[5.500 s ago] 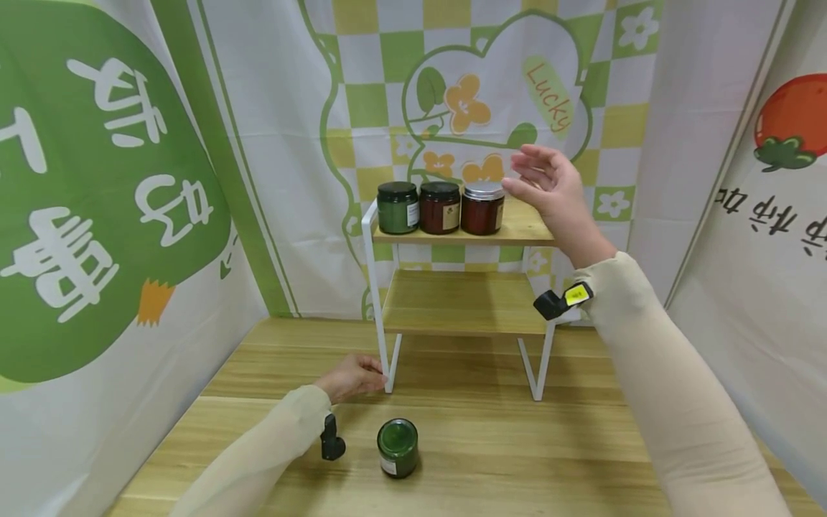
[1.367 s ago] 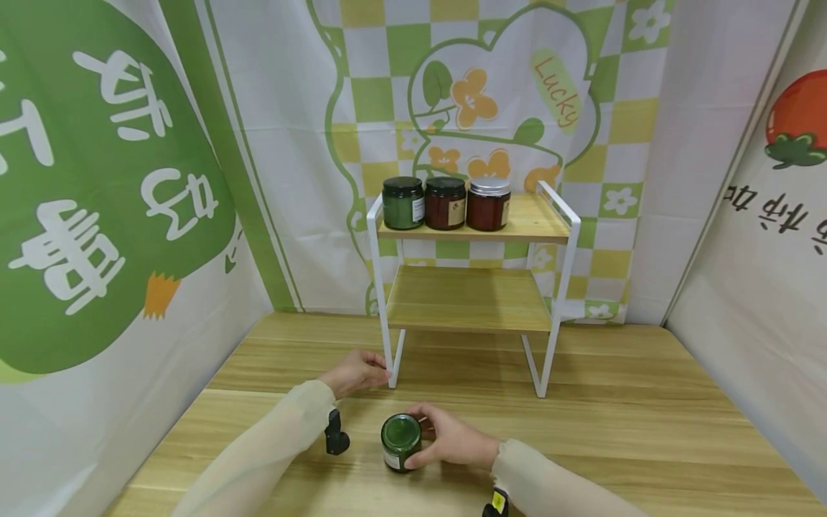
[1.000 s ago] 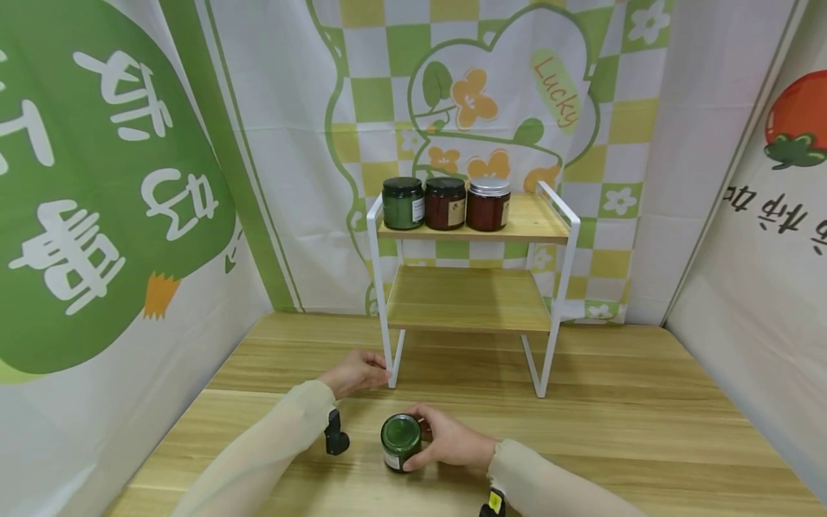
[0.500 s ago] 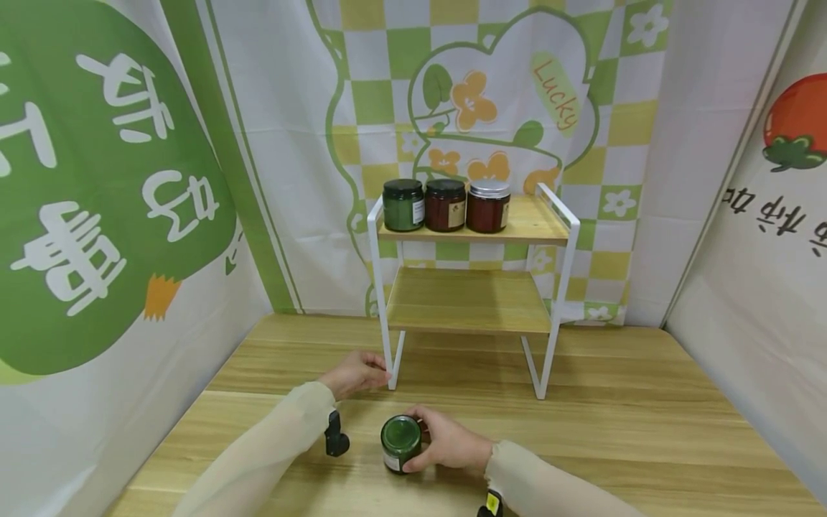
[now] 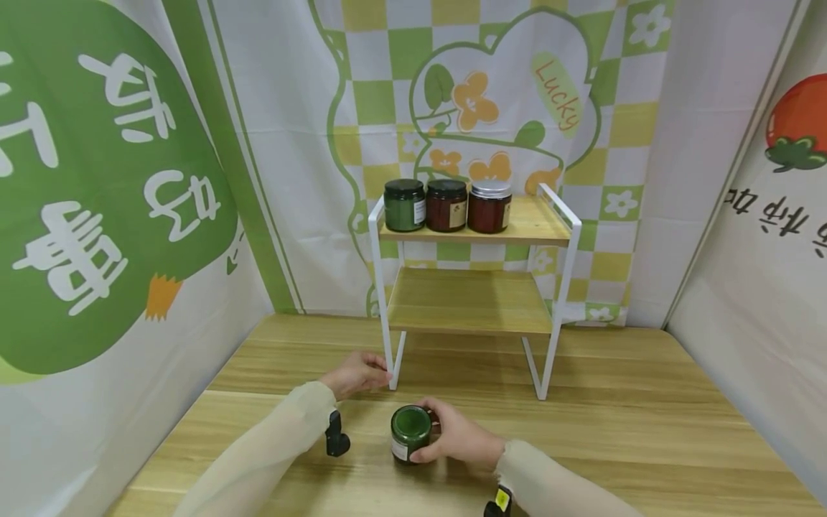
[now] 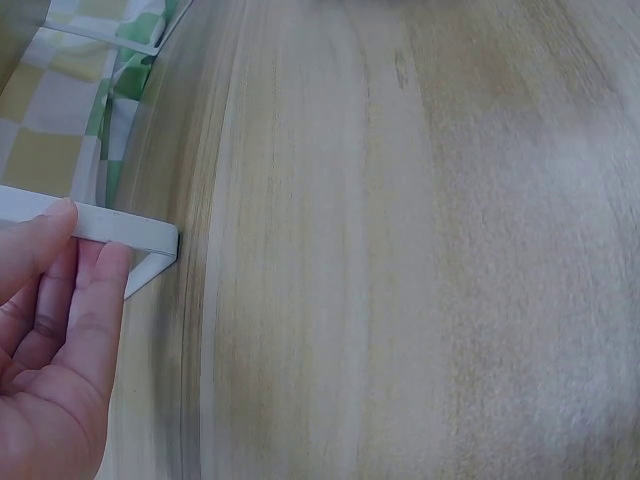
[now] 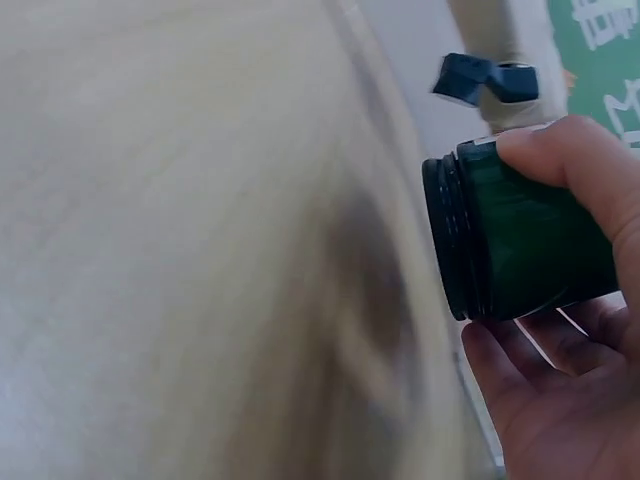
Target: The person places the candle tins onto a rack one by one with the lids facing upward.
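In the head view my right hand [image 5: 461,436] grips a green glass jar [image 5: 411,433] in front of the rack. The jar is upside down, its glass base facing up and a white label on its lower side. In the right wrist view its black lid [image 7: 446,240] faces the wooden table, a gap showing between them, with thumb and fingers on opposite sides of the glass. My left hand [image 5: 357,374] pinches the foot of the rack's white front-left leg [image 6: 125,228] between thumb and fingers.
The two-tier rack [image 5: 472,301] stands behind the hands. On its top shelf, toward the left, sit a green jar [image 5: 404,206], a brown jar with black lid [image 5: 446,206] and a brown jar with silver lid [image 5: 489,207]. Printed cloth [image 5: 375,100] hangs behind.
My right hand came down from beside the top shelf and took hold of the green jar. In the last half second the jar moved slightly right and up. My left hand stayed at the leg.
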